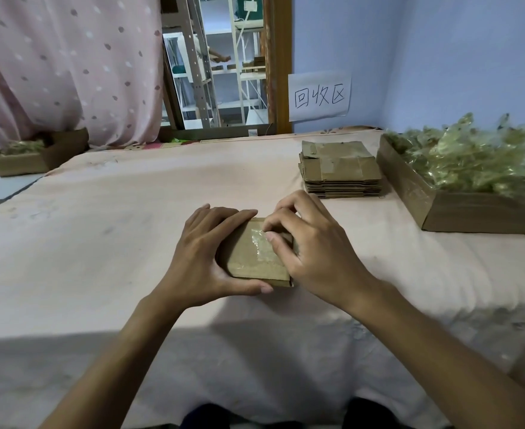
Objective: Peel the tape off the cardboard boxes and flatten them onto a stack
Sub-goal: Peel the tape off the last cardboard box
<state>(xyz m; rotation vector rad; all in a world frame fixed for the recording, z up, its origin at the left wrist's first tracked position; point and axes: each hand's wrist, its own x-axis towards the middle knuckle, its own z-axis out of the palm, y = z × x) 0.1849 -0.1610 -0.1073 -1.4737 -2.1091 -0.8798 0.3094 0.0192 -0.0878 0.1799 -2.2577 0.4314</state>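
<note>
I see the box on the surface between my hands: the left grip wraps its left side, thumb on the near edge, and the right grip pinches the tape on its top. The stack sits well apart, far right

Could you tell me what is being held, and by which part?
The left grip holds the cardboard box by its left end; the right grip pinches the tape on its top.

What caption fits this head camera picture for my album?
Left hand holds a small cardboard box while the right hand pinches its clear tape.
</note>
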